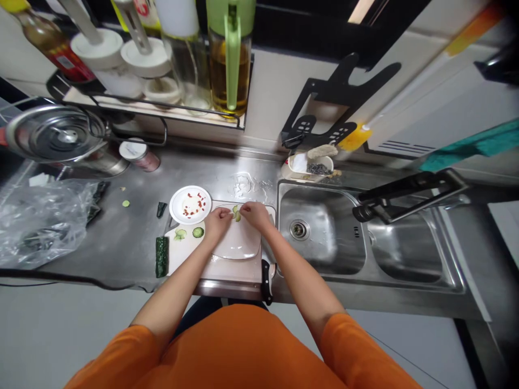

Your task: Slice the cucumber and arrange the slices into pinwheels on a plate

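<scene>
A white plate (239, 243) rests on a white cutting board (237, 270). Toward its far edge are thin green cucumber slices (237, 214) between my two hands. From the left, my left hand (219, 222) pinches with its fingertips at a slice. My right hand (255, 215) has its fingers closed at the slices' right side; the fingertips are small and partly hidden. On the board's left part are a cucumber piece (198, 232) and a few more slices (180, 234). The dark green cucumber (161, 256) lies at the board's left edge.
A small white plate (175, 208) with red bits stands beyond my left hand. The knife (266, 281) with a black handle lies beside the board, by the counter edge. The steel sink (324, 237) is to the right. A plastic bag (48, 221) and pot (60, 135) stand left.
</scene>
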`<control>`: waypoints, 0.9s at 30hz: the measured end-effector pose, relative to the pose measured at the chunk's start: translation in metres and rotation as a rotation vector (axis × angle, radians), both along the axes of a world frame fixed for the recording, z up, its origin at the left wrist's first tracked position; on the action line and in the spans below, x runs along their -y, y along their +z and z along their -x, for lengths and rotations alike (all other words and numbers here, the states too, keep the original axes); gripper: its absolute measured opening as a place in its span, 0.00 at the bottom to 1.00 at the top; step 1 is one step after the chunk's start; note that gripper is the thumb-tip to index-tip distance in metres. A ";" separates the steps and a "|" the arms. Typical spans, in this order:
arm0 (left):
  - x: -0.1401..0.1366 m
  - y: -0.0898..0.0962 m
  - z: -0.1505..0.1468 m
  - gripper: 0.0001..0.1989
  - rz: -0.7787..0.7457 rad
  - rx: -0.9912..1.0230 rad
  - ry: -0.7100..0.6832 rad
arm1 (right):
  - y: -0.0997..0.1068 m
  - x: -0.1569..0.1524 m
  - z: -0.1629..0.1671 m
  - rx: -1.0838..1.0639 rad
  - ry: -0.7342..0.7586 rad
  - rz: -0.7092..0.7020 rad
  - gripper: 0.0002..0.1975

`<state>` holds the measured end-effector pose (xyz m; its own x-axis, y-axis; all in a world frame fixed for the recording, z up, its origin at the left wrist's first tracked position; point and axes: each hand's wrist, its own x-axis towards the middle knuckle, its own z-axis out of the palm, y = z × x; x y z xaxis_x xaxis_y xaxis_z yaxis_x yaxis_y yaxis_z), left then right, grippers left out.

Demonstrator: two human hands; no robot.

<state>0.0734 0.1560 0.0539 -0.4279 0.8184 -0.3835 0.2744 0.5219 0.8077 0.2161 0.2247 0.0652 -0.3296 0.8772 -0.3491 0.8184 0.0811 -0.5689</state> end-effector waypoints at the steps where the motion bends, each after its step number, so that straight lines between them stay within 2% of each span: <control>1: -0.002 -0.002 -0.001 0.10 -0.011 -0.046 -0.008 | -0.002 -0.002 0.001 0.040 0.007 -0.015 0.07; 10: -0.003 -0.014 -0.005 0.07 -0.062 -0.177 -0.130 | -0.004 -0.005 0.006 0.211 0.083 -0.030 0.09; 16: -0.006 -0.019 -0.005 0.08 -0.095 -0.280 -0.208 | -0.002 -0.006 0.007 0.230 0.121 -0.041 0.10; 27: -0.007 -0.022 -0.004 0.11 -0.129 -0.352 -0.319 | -0.005 -0.003 0.010 0.280 0.157 -0.093 0.10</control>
